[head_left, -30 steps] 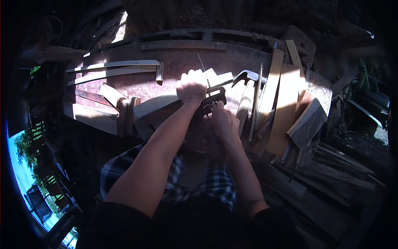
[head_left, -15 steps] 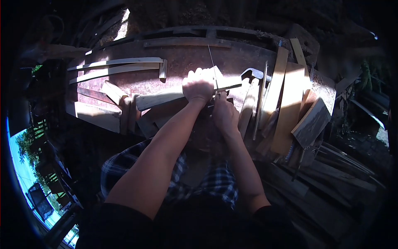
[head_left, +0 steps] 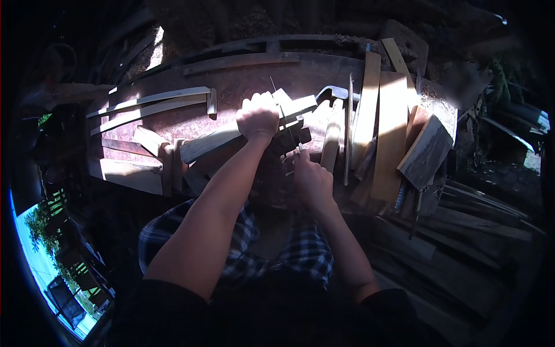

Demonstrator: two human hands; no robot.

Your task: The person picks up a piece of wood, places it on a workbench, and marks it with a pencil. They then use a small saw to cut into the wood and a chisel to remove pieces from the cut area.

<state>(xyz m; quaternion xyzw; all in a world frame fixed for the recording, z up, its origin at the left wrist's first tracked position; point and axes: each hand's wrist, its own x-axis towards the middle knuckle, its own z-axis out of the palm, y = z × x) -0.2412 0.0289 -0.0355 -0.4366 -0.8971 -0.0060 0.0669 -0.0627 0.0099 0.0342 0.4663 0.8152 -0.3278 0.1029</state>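
Note:
My left hand [head_left: 258, 115] is closed over a pale wooden board [head_left: 211, 143], pressing it from above on the workbench. The board lies slanted, its right end rising toward the far side. My right hand [head_left: 313, 179] is wrapped around the handle end of a thin-bladed saw [head_left: 282, 111], nearer my body. The blade crosses the board just right of my left hand, its tip pointing away from me. The handle is mostly hidden by my fingers. Below the board, a dark block [head_left: 299, 136] sits close to the blade.
What looks like a claw hammer [head_left: 341, 92] lies right of the board. Several planks [head_left: 390, 127] cover the bench's right side. Two long strips [head_left: 150, 104] and short offcuts [head_left: 149, 140] lie at left. More timber [head_left: 462, 225] is piled low on the right.
My right hand has drawn the saw back toward my body, and less blade shows beyond the board. My left hand stays on the board. The whole view has shifted slightly.

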